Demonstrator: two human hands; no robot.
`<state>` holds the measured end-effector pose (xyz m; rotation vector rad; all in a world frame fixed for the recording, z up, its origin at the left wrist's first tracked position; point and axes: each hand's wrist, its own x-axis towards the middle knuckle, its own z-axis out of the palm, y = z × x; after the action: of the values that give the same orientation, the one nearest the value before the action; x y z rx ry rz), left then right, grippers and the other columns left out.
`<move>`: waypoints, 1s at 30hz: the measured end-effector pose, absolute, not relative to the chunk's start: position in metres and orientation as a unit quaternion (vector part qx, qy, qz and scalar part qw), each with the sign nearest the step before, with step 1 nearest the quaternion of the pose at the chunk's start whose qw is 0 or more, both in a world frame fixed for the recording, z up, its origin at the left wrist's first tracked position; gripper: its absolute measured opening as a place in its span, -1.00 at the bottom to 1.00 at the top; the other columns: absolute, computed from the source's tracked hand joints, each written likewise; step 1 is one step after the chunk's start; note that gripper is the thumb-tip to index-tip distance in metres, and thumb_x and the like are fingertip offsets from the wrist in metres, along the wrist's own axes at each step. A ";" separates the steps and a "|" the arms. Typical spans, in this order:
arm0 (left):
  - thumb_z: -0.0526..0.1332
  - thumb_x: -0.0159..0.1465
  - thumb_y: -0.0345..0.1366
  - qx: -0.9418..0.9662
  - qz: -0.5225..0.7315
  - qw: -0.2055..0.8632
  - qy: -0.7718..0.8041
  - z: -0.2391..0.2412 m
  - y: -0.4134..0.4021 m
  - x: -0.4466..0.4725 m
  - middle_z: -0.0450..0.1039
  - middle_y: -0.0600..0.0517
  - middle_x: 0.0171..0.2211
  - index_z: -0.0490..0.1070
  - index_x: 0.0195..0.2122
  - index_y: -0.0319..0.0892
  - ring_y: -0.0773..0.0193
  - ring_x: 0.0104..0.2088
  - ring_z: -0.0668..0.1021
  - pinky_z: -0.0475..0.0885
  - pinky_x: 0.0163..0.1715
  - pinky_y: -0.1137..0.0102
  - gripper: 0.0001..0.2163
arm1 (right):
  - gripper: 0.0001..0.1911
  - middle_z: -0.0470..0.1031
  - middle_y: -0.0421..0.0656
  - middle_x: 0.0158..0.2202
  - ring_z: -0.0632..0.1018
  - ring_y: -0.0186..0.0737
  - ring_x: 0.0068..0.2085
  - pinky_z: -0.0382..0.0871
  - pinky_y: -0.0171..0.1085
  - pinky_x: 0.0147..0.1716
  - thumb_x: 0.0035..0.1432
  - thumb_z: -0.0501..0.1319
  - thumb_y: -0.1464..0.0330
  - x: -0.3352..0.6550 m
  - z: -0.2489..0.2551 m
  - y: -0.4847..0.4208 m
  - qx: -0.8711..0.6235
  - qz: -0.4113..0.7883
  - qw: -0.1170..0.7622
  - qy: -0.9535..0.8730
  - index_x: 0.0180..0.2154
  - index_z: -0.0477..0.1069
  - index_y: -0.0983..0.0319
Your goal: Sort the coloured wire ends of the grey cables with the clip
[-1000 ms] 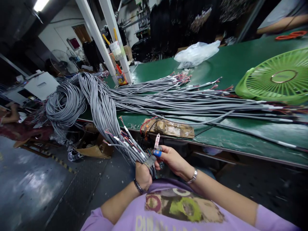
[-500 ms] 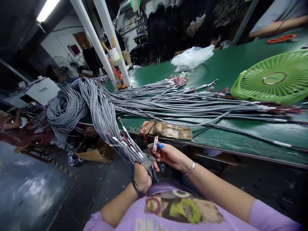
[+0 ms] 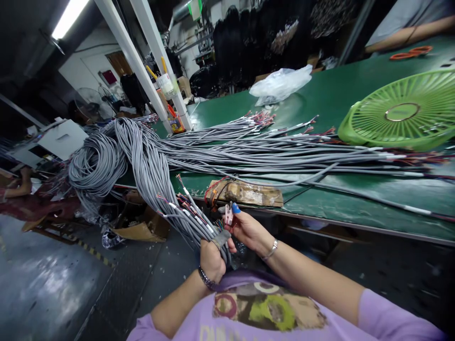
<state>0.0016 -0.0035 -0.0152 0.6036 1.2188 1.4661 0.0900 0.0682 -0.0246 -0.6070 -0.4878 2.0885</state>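
Observation:
My left hand [image 3: 212, 261] is closed around a bundle of grey cables [image 3: 194, 222] near their ends, in front of my body. A grey wrap [image 3: 221, 238] lies across the cables by my left thumb. White sleeves and thin coloured wires [image 3: 219, 222] show at the cable ends. Just right of these ends, my right hand [image 3: 250, 232] pinches a small pale pink clip-like tool [image 3: 228, 215]. Blue covering [image 3: 235, 208] sits on a fingertip of that hand. Whether the tool's tip touches a wire is too small to tell.
Many grey cables [image 3: 249, 154] lie along the green table [image 3: 373, 199]. A wooden block [image 3: 254, 193] with wires sits at its near edge. A green fan [image 3: 401, 111], a plastic bag [image 3: 280, 84] and orange scissors [image 3: 410, 52] lie beyond. At the far right is a person's arm [image 3: 408, 37].
My right hand has moved slightly left, and the pink tool with it, closer to the cable ends. My left hand still grips the bundle. The whole view has shifted a little.

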 end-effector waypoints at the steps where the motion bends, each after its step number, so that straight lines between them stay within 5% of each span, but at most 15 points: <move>1: 0.25 0.01 -0.22 0.254 0.616 0.540 0.514 -0.016 -0.003 0.002 0.33 0.04 -0.77 0.38 -0.72 -0.27 0.39 -0.71 0.38 0.27 -0.66 0.49 -0.74 | -0.62 0.44 -0.21 -0.54 0.38 -0.35 -0.53 0.28 -0.34 -0.52 -0.05 0.31 0.08 0.089 -0.025 0.068 -0.243 0.841 0.442 -0.197 -0.36 0.47 0.26; 11: 0.23 0.02 -0.19 0.256 0.624 0.534 0.511 -0.014 -0.013 -0.003 0.34 0.05 -0.76 0.37 -0.70 -0.26 0.39 -0.70 0.38 0.29 -0.65 0.48 -0.73 | -0.61 0.47 -0.17 -0.44 0.42 -0.37 -0.49 0.33 -0.37 -0.49 0.10 0.15 0.03 0.100 -0.026 0.063 -0.216 0.875 0.389 -0.189 -0.34 0.44 0.23; 17: 0.24 0.02 -0.19 0.235 0.654 0.522 0.495 -0.008 -0.017 -0.004 0.37 0.06 -0.72 0.41 -0.63 -0.24 0.39 -0.70 0.39 0.28 -0.67 0.48 -0.78 | -0.80 0.45 -0.21 -0.46 0.43 -0.39 -0.45 0.33 -0.39 -0.45 0.06 0.26 0.22 0.105 -0.021 0.062 -0.230 0.859 0.406 -0.210 -0.35 0.45 0.23; 30: 0.29 -0.03 -0.19 0.174 0.656 0.531 0.507 -0.011 0.001 0.002 0.37 0.06 -0.72 0.38 -0.66 -0.26 0.43 -0.69 0.39 0.27 -0.66 0.53 -0.76 | -0.82 0.53 -0.21 -0.41 0.48 -0.38 -0.42 0.36 -0.36 -0.37 0.07 0.28 0.25 0.094 -0.025 0.068 -0.249 0.867 0.417 -0.108 -0.37 0.46 0.25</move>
<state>0.0022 0.0010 -0.0108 0.4153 1.2095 1.5652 0.0938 0.0679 -0.0247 -0.6248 -0.2721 2.1771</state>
